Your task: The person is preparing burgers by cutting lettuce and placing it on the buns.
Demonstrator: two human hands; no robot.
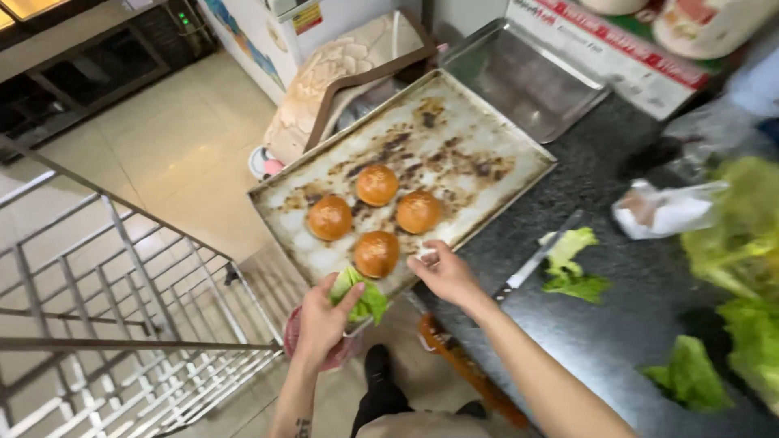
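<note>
A stained metal baking tray (454, 130) lies on the dark counter (617, 308), with several round browned buns (376, 186) grouped near its front edge. My left hand (323, 318) is shut on a green lettuce leaf (363, 294) just in front of the tray's near corner, close to the nearest bun (376, 254). My right hand (445, 274) hovers at the tray's front edge beside that bun, fingers curled, pinching something small and white that I cannot make out.
A knife (535, 258) lies on the counter right of my right hand, beside torn lettuce pieces (572, 264). More lettuce (742, 243) is piled at the right, with a crumpled plastic bag (665, 209). An empty steel tray (519, 77) stands behind. A metal rack (122, 308) stands at the left.
</note>
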